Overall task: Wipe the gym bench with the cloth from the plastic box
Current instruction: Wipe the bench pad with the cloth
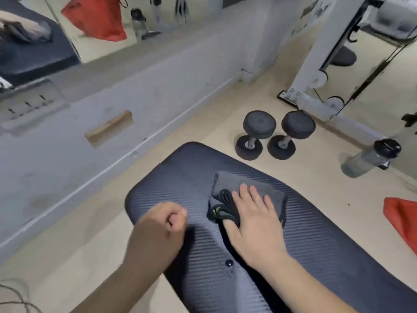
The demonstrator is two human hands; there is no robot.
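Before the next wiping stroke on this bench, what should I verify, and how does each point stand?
1. Right hand flat on the cloth: ok.
2. Cloth lying on the bench pad: ok.
3. Left hand clear of the cloth, closed in a fist, holding nothing visible: ok.
4. Pad dry: not ok, droplets sit behind the right hand.
5. Dumbbells off the pad, on the floor: ok.
6. Plastic box location: cannot tell.
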